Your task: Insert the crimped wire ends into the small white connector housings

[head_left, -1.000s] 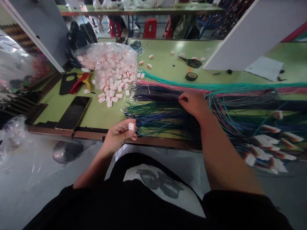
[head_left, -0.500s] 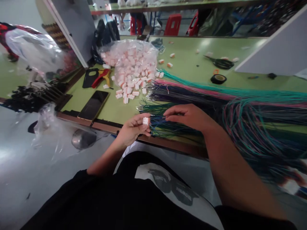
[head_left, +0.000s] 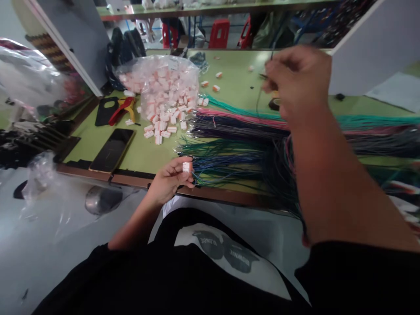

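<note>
One dark wire [head_left: 258, 101] has risen with the right hand [head_left: 300, 78]

– Noticing any gloss by the front edge of the tabletop [head_left: 234, 65]?
– Noticing a smooth, shiny phone [head_left: 112, 149]. Seeing metal on the wires [head_left: 236, 159]?
– Seeing bright metallic tips [head_left: 193, 129], plus a crinkled, clear plastic bag [head_left: 157, 72].

The workbench [head_left: 234, 92], wire bundles [head_left: 226, 127] and bagged connectors [head_left: 160, 83] show a workshop.
</note>
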A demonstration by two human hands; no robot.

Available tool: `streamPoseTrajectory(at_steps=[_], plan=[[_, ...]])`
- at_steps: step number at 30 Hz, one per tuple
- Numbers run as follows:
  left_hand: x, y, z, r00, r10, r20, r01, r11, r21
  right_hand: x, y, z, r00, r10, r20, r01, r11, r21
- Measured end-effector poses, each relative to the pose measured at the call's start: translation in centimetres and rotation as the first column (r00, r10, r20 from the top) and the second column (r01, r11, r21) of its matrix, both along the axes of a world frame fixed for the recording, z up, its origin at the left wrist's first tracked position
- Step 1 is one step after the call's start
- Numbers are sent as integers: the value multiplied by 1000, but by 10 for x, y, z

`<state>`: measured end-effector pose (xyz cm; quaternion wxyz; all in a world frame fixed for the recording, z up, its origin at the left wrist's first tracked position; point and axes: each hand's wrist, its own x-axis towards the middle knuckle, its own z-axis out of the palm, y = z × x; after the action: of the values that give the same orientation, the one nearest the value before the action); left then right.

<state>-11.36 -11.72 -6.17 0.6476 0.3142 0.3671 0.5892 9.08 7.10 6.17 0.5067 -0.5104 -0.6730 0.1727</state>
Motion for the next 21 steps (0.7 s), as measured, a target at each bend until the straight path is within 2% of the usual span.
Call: streamPoseTrajectory(at_steps=[1,3,6,9,12,14,16,18,21], plan=[[0,0,0,1000,3,2,-3,1000,3,-1,10,1,1000,9,6,-9,1000,-2],[0,-1,-1,1000,1,2,-1,1000,4,-2,25,-6,989,32,144,-26,999,-41],[-1,-3,-1,1000,-10,-10,10,1000,5,3,41,-29,930,128,345,-59,977,-203],[-1,-4,-4,999,-12,-47,13,1000,25,17,51,-47,891,192,410,-47,940,-338],[-2,-4,-6,997,-19,-72,23,998,54,39,54,-43,910,143,390,-13,949,-315],[-2,-4,-6,997,-30,-69,35,997,63,53,47,-34,871,167,462,-18,951,-309],[-2,-4,-6,998,-41,-51,44,997,62,64,35,-27,740,273,615,-33,928,-371],[-2,-4,-5,998,-47,-31,48,997,58,70,21,-28,551,356,755,-4,905,-424],[-2,-4,-4,998,-55,-16,55,998,36,72,5,-39,311,315,897,117,924,-365]])
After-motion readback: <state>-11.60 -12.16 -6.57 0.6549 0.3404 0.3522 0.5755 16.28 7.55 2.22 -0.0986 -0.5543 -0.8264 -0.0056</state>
